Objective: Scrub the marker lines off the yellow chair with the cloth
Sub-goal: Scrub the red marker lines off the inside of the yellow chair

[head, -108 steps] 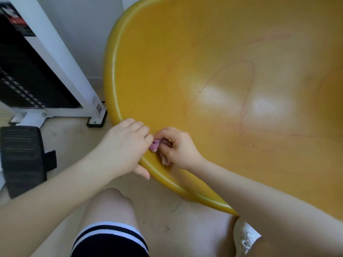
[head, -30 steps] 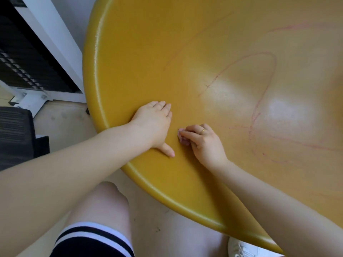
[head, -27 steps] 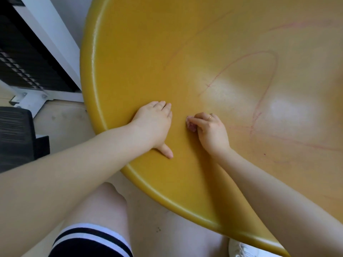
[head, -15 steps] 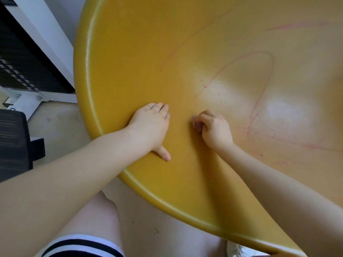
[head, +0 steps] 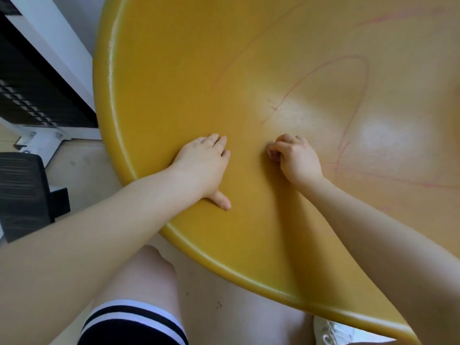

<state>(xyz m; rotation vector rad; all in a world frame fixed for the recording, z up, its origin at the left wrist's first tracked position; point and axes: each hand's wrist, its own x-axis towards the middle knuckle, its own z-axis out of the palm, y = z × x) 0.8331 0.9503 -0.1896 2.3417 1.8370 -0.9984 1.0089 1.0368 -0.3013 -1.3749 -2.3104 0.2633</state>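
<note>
The yellow chair fills most of the view, its curved seat facing me. Thin red marker lines loop across the seat to the right of my hands. My left hand lies flat on the seat near the rim, fingers straight and thumb spread. My right hand is curled and pinches a small pink cloth against the seat; only a sliver of the cloth shows between the fingers. The two hands are a short gap apart.
A white frame with a dark panel stands at the left by the wall. A black ribbed object sits on the floor at lower left. My knee and a white shoe are under the chair's front rim.
My right hand has slid the cloth up and to the right across the seat, away from the rim. My left hand has stayed flat in the same spot.
</note>
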